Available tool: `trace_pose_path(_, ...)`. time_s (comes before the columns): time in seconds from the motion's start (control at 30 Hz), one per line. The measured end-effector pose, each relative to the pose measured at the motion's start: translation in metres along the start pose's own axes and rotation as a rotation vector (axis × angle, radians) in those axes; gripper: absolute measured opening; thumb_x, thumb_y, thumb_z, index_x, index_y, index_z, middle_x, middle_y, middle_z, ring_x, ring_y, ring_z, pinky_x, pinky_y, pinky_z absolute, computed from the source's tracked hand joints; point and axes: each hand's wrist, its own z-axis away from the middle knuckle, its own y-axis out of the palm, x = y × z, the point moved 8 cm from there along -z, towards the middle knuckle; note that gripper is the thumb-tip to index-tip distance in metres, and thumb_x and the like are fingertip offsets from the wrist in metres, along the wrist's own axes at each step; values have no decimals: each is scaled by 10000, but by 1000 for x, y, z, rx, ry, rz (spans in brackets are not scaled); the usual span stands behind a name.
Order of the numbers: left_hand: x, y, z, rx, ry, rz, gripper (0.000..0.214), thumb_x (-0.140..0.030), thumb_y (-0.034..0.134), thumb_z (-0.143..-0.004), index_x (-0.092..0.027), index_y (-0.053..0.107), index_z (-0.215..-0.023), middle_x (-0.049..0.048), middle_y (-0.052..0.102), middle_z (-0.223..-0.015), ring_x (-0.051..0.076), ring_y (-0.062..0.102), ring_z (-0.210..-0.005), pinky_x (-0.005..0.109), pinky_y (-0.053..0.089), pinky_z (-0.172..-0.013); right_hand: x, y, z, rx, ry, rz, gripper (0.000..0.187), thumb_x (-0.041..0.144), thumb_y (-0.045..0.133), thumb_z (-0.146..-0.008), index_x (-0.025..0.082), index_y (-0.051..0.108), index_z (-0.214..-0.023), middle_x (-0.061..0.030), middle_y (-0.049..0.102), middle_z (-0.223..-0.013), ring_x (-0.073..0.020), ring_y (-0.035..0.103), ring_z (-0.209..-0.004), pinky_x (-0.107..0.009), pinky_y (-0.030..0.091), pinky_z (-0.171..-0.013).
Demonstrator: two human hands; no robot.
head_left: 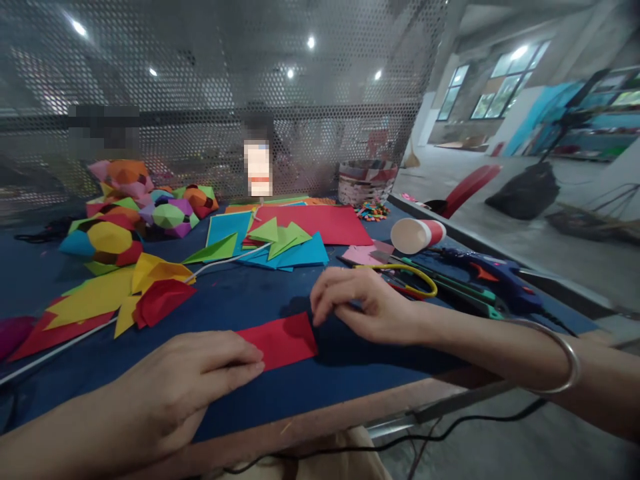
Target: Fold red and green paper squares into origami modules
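Observation:
A folded strip of red paper [286, 340] lies near the front of the blue tabletop. My left hand [200, 380] has its left end between thumb and fingers. Just off the strip's right end hovers my right hand [367, 303], its fingers loosely bent and apart from the thumb, with nothing seen in them. Behind the strip are blue paper sheets [305, 253] with green folded triangles [287, 239] on top. Yellow paper pieces [95, 297] and a folded red piece [163, 302] lie to the left.
Multicoloured paper balls [113, 240] stand at the back left. To the right lie scissors with yellow handles [425, 280], a green cutter [450, 287], a blue glue gun [490, 277] and a tipped paper cup [417, 236]. A basket [367, 181] stands by the perforated metal screen [210, 87].

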Motion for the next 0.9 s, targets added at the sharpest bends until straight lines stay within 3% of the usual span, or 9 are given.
trace_pose_path(0.07,3,-3,-11,-65,28,50,520,7,448,-888,-248,803,-1170,-5,864,-1138,108,826,-1006,118,584,-965,-8,0,-12,-16,140,72,265,91,514,-1039,149,772,-1052,-115,749,-1111,-203,710,-985,-345,555,-896)
trace_pose_path(0.13,20,-1,-24,-112,-65,139,432,-21,457,-962,-216,806,-1126,15,851,-1118,107,815,-980,113,587,-899,-12,6,-23,49,237,126,170,276,660,-1072,146,767,-1042,-101,740,-1045,-210,689,-902,-339,536,-821)
trace_pose_path(0.27,58,6,-37,-187,-239,196,308,-119,508,-1025,-183,809,-1035,50,847,-1056,162,814,-989,209,618,-921,-17,23,-36,267,380,177,437,577,879,-926,158,752,-938,-49,710,-921,-187,635,-794,-281,450,-679)
trace_pose_path(0.37,74,12,-33,-207,-351,285,256,-206,566,-1026,-201,821,-1003,47,850,-1023,194,811,-967,262,631,-905,-15,32,-39,328,369,163,429,531,960,-855,163,740,-886,-32,703,-917,-179,629,-818,-265,436,-692)
trace_pose_path(0.57,76,28,-16,-162,-517,542,254,-376,624,-1041,-274,856,-1035,8,846,-1075,192,796,-1014,245,599,-933,-8,36,-38,126,240,29,227,264,872,-978,162,716,-848,4,679,-822,-142,607,-748,-253,427,-698)
trace_pose_path(0.7,84,36,-6,-108,-673,742,451,-632,597,-1063,-279,878,-1078,28,864,-1007,225,813,-929,242,621,-775,-9,31,-31,-18,243,15,154,172,776,-1012,173,708,-874,-26,715,-890,-170,630,-841,-286,434,-773)
trace_pose_path(0.8,82,37,-5,-61,-700,898,687,-862,633,-939,-290,850,-1251,56,867,-1098,266,830,-956,280,654,-789,-10,26,-27,-99,309,-117,149,219,666,-1055,188,692,-912,-9,717,-866,-152,617,-783,-260,448,-716)
trace_pose_path(0.9,74,37,-8,-65,-707,1124,714,-794,872,-779,-336,822,-1324,40,843,-1223,302,804,-1141,312,649,-933,-13,23,-24,-163,398,-281,171,287,629,-1054,193,669,-917,-4,704,-872,-147,607,-788,-251,474,-721)
